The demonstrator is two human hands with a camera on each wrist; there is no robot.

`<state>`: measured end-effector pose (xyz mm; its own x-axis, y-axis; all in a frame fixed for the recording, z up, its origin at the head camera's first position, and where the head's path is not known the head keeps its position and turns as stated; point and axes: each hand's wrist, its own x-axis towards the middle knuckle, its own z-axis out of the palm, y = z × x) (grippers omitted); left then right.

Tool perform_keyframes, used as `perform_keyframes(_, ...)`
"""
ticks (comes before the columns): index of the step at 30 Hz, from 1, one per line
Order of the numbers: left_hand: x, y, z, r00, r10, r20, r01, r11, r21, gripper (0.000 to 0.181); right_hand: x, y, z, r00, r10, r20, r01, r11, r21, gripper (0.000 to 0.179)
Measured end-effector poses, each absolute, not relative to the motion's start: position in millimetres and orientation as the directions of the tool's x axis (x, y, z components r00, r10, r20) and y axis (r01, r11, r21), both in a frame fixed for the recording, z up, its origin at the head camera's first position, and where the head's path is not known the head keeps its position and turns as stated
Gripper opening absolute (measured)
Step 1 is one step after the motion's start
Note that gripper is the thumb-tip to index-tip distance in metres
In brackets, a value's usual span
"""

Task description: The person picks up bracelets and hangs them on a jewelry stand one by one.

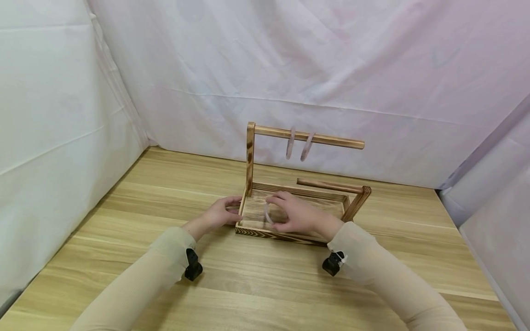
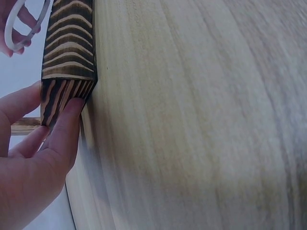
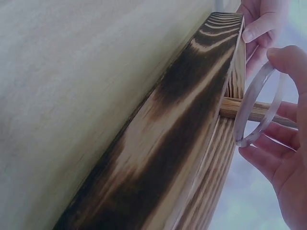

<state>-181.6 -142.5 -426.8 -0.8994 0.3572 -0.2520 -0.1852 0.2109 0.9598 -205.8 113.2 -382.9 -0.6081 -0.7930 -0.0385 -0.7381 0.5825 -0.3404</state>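
Observation:
A wooden stand has a shallow tray base (image 1: 281,236), an upper bar (image 1: 343,142) on a left post and a lower bar (image 1: 327,185) on a short right post. Two pale pink bangles (image 1: 291,143) hang from the upper bar. My right hand (image 1: 300,214), above the tray, holds a translucent whitish bangle (image 3: 249,110) by its edge between thumb and fingers. At the tray's left end, my left hand (image 1: 219,212) grips the end wall; its thumb (image 2: 69,120) and fingers lie against the burnt-grain wood.
The stand sits on a light wood-grain table (image 1: 256,294). A white cloth (image 1: 232,59) hangs behind it, with more cloth on the left and right sides. Each wrist carries a small black camera (image 1: 193,265).

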Motion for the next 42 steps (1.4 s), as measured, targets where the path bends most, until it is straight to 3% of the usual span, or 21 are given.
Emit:
perform_keyframes(15,-181.1,-141.2,-424.4,-0.9,0.337,-0.275,-0.207,0.224,0.952,0.064,-199.1,129.2,-375.9,-0.613,-0.789,-0.039,-0.721,0.579,-0.382,0.069)
perform_keyframes(42,-180.8,-142.3,-423.8,-0.899,0.337,-0.279,-0.21,0.228,0.951,0.065,-187.6,153.8,-361.0,-0.624,-0.778,0.07,-0.684,0.501,-0.53,0.063)
